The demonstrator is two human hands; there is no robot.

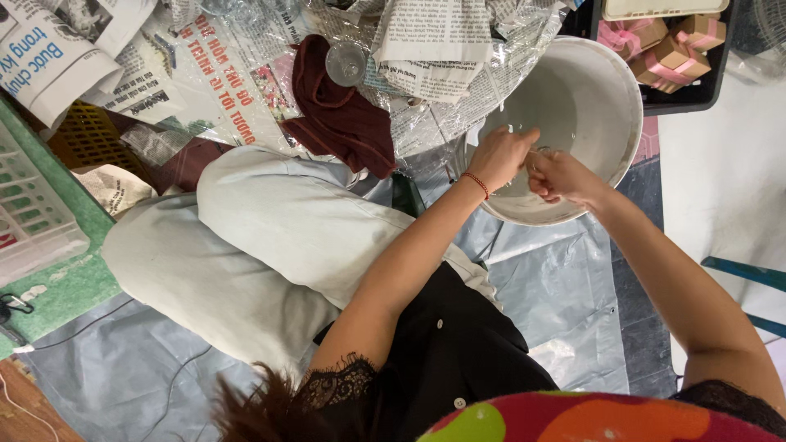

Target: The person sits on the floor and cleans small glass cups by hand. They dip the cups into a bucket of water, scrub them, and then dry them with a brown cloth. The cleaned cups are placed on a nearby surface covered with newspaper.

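The left hand (pixel 501 157) was curled into a loose fist over the near rim of a large white basin (pixel 610 90), and the right hand (pixel 561 176) sat just beside it, fingers bent and pinched around a small clear object (pixel 536 155) that both hands seemed to grip together. What that object was could not be made out; it looked like glass or clear plastic, mostly hidden by the fingers. A thin red string bracelet (pixel 476 183) circled the left wrist.

The basin lay directly under and beyond the hands, its pale inside mostly bare. Past the left hand, a dark maroon cloth (pixel 340 115) was heaped on crumpled newspaper (pixel 221 82), with a small clear glass (pixel 345 63) resting on top of the cloth. Beyond the right hand, above the basin, a black tray (pixel 696 98) held small tan boxes tied with pink ribbon (pixel 667 57). Beneath both forearms a grey plastic sheet (pixel 565 278) covered the floor. Well off to the left of the left arm, past the person's bent knee in pale trousers (pixel 278 229), stood a white plastic crate (pixel 29 205) on a green mat (pixel 74 282).
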